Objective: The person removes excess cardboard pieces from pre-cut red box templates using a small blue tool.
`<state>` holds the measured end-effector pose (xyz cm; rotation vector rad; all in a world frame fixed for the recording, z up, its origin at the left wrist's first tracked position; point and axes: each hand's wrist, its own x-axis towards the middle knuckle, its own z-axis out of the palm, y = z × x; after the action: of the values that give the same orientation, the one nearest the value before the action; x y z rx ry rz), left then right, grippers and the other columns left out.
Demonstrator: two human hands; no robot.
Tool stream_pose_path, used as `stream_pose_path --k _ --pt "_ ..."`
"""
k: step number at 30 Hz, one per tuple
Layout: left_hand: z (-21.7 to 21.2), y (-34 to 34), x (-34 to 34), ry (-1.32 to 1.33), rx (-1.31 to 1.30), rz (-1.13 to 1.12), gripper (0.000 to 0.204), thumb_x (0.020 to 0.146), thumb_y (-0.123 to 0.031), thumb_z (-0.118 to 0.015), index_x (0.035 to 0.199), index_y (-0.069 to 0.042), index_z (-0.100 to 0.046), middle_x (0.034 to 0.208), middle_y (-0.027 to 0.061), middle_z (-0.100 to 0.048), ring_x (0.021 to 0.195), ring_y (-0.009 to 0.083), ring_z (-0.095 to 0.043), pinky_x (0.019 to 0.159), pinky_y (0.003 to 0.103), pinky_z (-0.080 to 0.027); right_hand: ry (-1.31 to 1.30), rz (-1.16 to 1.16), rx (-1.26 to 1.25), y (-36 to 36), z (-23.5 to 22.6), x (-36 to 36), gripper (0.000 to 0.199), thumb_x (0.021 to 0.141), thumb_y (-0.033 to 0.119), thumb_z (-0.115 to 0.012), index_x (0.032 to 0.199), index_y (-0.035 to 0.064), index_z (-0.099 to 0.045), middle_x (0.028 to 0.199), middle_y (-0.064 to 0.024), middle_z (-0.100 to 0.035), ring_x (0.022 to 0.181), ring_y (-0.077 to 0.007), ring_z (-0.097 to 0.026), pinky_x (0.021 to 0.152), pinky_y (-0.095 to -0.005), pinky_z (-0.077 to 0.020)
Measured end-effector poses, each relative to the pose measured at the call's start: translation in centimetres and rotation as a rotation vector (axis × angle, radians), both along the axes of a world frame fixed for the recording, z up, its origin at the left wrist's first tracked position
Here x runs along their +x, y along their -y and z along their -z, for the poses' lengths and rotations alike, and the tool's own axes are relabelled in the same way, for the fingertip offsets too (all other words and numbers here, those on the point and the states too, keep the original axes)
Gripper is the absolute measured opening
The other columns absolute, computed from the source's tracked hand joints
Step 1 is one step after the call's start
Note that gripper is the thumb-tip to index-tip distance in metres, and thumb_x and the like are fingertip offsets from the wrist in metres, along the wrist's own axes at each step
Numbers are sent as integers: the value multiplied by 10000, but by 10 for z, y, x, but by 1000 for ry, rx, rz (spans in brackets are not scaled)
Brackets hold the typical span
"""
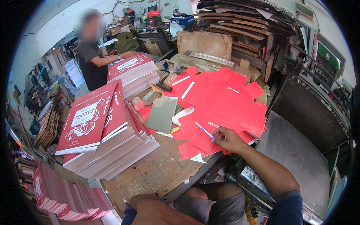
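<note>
My right hand is over the near edge of a pile of flat red die-cut cardboard box blanks. Its thumb and fingers pinch a slim white-and-blue stick, pen-like in shape, whose far end points up and left over the red card. I cannot make out exactly what kind of stick it is. My left forearm bends across the lower edge, and the hand itself lies outside the picture. A grey-green block sits left of the blanks, beside curled white paper scraps.
Tall stacks of red-and-white printed sheets stand at the left of the wooden table. Another person touches a farther stack. A dark press-like machine with a grey metal plate flanks my right. Boards pile up behind.
</note>
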<state>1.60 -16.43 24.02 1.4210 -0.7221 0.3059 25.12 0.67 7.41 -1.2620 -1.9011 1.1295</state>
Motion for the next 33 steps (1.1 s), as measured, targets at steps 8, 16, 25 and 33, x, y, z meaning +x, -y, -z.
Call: stream_pose_path --k 8,16,25,33 --pt "-1 -1 -2 -31 21 5 1491 610 -649 -823 1416 227 74 1464 464 -84 1391 528 -226 1100 515 -271 -3 -9 -5 0 1 0 255 866 161 -691 1046 4 -601 670 -20 -576 585 -88 -536 525 -276 -426" --pt "-2 -4 2 -43 17 31 1474 622 -657 -811 1436 202 67 1473 434 -171 1390 497 -274 1100 472 -294 -19 -2 9 -4 8 2 252 865 168 -695 1036 6 -609 671 -10 -565 583 -82 -523 520 -275 -415" --pt "15 7 16 129 -58 -33 1461 622 -667 -806 1452 184 43 1488 397 -223 1384 453 -331 1087 434 -330 -79 -20 -18 -3 7 2 250 871 180 -692 1030 4 -614 662 1 -555 589 -72 -510 529 -260 -403" --pt "8 -1 1 -43 38 -125 1415 614 -726 -771 1413 248 -127 1394 426 -357 1233 473 -507 1004 463 -412 -140 -46 -69 -7 10 3 253 868 185 -698 1038 14 -619 666 16 -554 585 -55 -500 522 -247 -396"
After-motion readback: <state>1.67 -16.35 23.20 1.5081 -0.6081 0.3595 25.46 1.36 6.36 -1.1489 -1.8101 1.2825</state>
